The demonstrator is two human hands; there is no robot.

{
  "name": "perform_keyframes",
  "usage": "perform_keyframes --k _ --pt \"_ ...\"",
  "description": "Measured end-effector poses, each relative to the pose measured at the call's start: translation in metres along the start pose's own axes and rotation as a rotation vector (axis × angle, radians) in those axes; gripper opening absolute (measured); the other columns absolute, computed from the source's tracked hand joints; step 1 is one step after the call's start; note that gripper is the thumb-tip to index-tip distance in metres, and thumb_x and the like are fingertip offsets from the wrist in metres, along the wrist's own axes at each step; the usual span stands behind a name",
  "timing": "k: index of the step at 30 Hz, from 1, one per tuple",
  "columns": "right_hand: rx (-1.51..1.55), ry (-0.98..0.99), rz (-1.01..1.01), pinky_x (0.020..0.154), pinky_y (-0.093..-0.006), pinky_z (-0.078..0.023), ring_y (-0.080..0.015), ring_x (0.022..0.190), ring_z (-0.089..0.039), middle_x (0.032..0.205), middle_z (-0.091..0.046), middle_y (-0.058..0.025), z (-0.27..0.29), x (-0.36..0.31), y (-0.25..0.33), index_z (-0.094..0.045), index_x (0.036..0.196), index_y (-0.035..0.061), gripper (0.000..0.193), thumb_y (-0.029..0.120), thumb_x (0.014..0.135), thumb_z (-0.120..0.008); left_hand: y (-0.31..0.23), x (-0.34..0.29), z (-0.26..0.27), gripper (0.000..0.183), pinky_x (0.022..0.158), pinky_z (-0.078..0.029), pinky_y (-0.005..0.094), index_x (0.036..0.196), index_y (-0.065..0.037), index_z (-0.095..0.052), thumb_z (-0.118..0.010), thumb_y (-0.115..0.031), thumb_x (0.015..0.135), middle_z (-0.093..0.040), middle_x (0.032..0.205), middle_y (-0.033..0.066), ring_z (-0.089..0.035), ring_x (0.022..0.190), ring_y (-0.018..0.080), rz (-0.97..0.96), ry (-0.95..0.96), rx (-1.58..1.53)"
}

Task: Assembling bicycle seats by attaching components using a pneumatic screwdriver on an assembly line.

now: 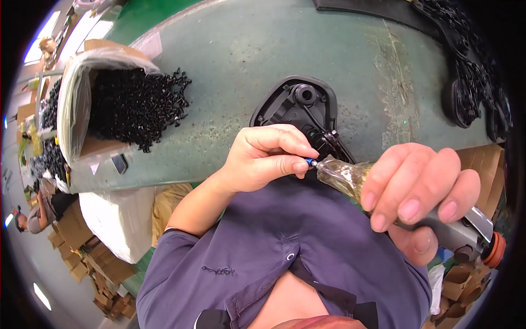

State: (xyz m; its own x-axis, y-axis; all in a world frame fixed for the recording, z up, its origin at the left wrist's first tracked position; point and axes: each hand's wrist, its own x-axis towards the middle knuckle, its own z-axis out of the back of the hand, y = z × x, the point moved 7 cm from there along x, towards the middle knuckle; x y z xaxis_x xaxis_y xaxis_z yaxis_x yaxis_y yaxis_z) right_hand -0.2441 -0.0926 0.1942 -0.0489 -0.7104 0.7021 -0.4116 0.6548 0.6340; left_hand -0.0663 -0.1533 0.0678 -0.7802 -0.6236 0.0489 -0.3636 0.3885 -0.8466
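Note:
My left hand [266,156] comes in from the left, thumb and forefinger closed on a small blue piece [310,162] at the tip of a power screwdriver [344,176]. Clear, yellowish tape wraps the tool's front end; its grey body and orange rear end show past my right hand [411,189]. That hand grips the tool from above, the fingers curled over it and the thumb underneath. Just beyond both hands, a black moulded plastic part [285,104] with a round boss lies on the green table. My left hand and the tool partly cover its near end.
At the left, a carton lined with a plastic bag [74,109] lies on its side, spilling small black pieces [137,104] onto the table [224,66]. A small dark flat object [119,163] rests by the near edge. More black moulded parts [466,104] are heaped at right.

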Motion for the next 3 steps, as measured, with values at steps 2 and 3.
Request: perform_keyframes --k 2,3 --pt "-0.044 0.117 -0.056 0.069 -0.0362 -0.063 -0.0199 0.074 -0.071 0.11 -0.061 -0.011 0.0023 0.0003 0.0026 -0.05 0.121 0.0089 0.033 0.009 0.095 -0.071 -0.0003 0.0059 -0.0019 0.016 0.075 -0.059 0.0275 0.113 0.004 -0.077 -0.073 0.003 0.097 -0.071 0.104 0.0133 -0.071 0.084 0.0153 0.014 -0.009 0.023" --pt "-0.032 0.131 -0.047 0.072 -0.0365 -0.064 -0.0205 0.077 -0.072 0.11 -0.061 -0.0115 0.0058 -0.0034 0.0033 -0.05 0.122 0.0098 0.033 0.011 0.096 -0.071 0.0032 0.0074 -0.0047 0.016 0.075 -0.059 0.0279 0.115 0.005 -0.076 -0.067 0.0 0.103 -0.071 0.105 0.0131 -0.071 0.084 0.0158 0.077 -0.01 -0.013"
